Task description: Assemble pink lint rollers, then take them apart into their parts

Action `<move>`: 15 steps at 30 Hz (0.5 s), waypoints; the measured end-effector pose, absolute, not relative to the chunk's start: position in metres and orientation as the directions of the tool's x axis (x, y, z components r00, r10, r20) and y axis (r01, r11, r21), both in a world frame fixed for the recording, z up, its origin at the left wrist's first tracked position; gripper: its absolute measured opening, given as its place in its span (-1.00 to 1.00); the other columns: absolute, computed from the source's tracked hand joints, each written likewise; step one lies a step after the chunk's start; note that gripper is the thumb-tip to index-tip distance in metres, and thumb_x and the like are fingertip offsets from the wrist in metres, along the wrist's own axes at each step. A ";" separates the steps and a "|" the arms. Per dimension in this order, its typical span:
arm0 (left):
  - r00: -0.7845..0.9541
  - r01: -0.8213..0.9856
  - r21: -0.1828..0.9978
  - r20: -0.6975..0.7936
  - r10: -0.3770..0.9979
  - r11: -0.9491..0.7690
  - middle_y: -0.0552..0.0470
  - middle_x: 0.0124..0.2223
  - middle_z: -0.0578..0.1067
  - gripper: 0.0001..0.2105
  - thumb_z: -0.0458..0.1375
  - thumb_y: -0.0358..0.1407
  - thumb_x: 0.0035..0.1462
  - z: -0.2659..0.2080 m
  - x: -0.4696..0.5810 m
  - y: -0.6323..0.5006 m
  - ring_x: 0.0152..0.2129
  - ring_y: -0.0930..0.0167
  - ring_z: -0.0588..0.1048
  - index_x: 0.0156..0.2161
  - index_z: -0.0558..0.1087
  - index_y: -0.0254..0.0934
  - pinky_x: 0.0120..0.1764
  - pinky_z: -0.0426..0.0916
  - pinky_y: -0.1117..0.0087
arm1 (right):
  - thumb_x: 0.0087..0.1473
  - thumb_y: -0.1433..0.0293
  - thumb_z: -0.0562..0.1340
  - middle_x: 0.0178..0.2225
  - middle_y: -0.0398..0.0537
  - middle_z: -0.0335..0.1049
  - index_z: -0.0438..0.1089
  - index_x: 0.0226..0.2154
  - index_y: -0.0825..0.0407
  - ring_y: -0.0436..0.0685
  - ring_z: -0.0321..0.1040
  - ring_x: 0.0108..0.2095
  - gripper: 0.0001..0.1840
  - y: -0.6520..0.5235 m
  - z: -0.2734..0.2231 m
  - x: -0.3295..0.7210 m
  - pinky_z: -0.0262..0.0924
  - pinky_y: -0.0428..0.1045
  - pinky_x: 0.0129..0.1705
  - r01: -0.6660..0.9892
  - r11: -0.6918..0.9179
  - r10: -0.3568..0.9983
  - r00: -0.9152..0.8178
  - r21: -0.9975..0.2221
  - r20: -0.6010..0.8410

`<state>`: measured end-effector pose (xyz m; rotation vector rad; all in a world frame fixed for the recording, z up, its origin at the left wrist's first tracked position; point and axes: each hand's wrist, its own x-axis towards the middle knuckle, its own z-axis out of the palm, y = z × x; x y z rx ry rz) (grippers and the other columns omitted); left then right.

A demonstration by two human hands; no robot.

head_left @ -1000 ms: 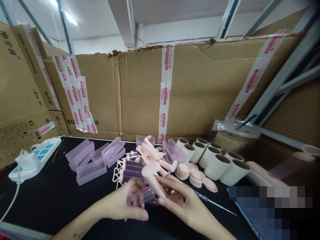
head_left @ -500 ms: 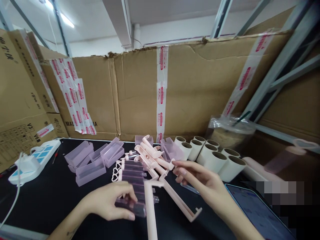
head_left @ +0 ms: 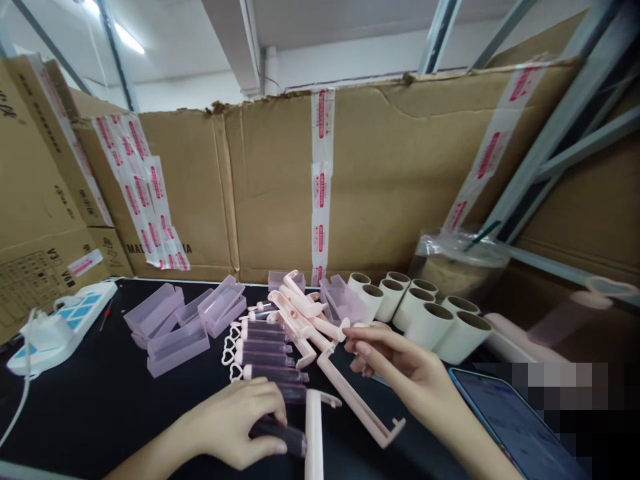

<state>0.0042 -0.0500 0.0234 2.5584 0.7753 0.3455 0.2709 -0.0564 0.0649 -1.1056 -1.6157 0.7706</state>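
Note:
My left hand [head_left: 240, 420] is closed around a dark purple translucent tube [head_left: 283, 435] low in the middle, its near part covered by my palm. A pale pink plastic bar with a bent end [head_left: 314, 433] stands close to this tube's right end. Beyond my hand several similar tubes [head_left: 270, 357] with heart-shaped pink loops [head_left: 231, 343] lie in a row. My right hand [head_left: 400, 363] hovers by a heap of pink plastic parts [head_left: 300, 310]. Its fingers are loosely curled, the thumb apart, with nothing visible in them; the index fingertip is at one part's end. Another pink bracket [head_left: 357, 400] lies between my hands.
Translucent lilac boxes [head_left: 177, 347] lie at the left and behind the heap. Several white cardboard-lined tubes [head_left: 427, 330] stand at the right, near a plastic bag [head_left: 450, 267]. A phone [head_left: 510, 420] lies at the right. A power strip [head_left: 65, 327] is at the far left. Cardboard [head_left: 270, 193] walls the back.
My left hand has moved right and slightly down with the tube. The upright pink bar has shifted right and down. My right hand stays nearly in place.

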 end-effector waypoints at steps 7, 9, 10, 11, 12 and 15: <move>0.777 0.513 0.278 0.253 0.577 -0.812 -0.01 -0.23 0.39 -0.78 0.11 -0.17 0.08 0.006 0.009 -0.048 -0.31 0.35 0.34 -0.20 0.36 -0.22 -0.27 0.21 0.34 | 0.04 0.17 0.21 -0.32 0.03 0.44 0.44 -0.22 0.03 0.05 0.41 -0.47 -0.67 -0.058 0.064 0.272 0.38 -0.05 -0.44 0.270 0.409 0.912 -0.089 -0.872 0.400; 0.777 0.513 0.234 0.283 0.562 -0.826 -0.02 -0.24 0.39 -0.76 0.09 -0.16 0.09 0.002 0.010 -0.049 -0.32 0.35 0.34 -0.17 0.36 -0.22 -0.28 0.21 0.33 | 0.01 0.15 0.22 -0.36 0.02 0.45 0.45 -0.23 0.03 0.06 0.41 -0.48 -0.66 -0.060 0.069 0.275 0.37 -0.05 -0.45 0.295 0.390 0.918 -0.045 -0.872 0.395; 0.777 0.515 0.217 0.291 0.559 -0.829 -0.02 -0.24 0.39 -0.75 0.09 -0.16 0.09 0.001 0.010 -0.049 -0.32 0.34 0.34 -0.15 0.35 -0.22 -0.27 0.21 0.32 | 0.01 0.13 0.22 -0.40 0.01 0.46 0.45 -0.25 0.04 0.07 0.42 -0.48 -0.65 -0.060 0.072 0.278 0.37 -0.05 -0.44 0.317 0.381 0.918 -0.016 -0.868 0.397; 0.775 0.519 0.205 0.297 0.558 -0.830 -0.02 -0.24 0.39 -0.74 0.08 -0.16 0.09 -0.001 0.011 -0.049 -0.31 0.33 0.34 -0.14 0.34 -0.23 -0.27 0.21 0.32 | 0.00 0.12 0.22 -0.42 0.00 0.47 0.45 -0.25 0.03 0.08 0.42 -0.47 -0.64 -0.060 0.076 0.281 0.37 -0.04 -0.41 0.346 0.379 0.912 0.014 -0.858 0.409; 0.773 0.522 0.197 0.302 0.558 -0.830 -0.02 -0.24 0.39 -0.72 0.08 -0.16 0.08 -0.002 0.012 -0.050 -0.31 0.32 0.34 -0.12 0.33 -0.24 -0.26 0.21 0.31 | 0.01 0.12 0.21 -0.42 -0.01 0.47 0.45 -0.26 0.03 0.09 0.42 -0.45 -0.65 -0.058 0.080 0.286 0.37 -0.03 -0.37 0.385 0.390 0.899 0.037 -0.837 0.436; 0.768 0.528 0.185 0.312 0.559 -0.829 -0.03 -0.25 0.40 -0.70 0.09 -0.17 0.07 -0.004 0.015 -0.051 -0.30 0.31 0.34 -0.10 0.31 -0.26 -0.25 0.22 0.30 | 0.03 0.15 0.18 -0.32 -0.01 0.47 0.44 -0.28 0.00 0.14 0.42 -0.33 -0.70 -0.047 0.089 0.302 0.32 0.02 -0.24 0.575 0.444 0.816 0.056 -0.687 0.575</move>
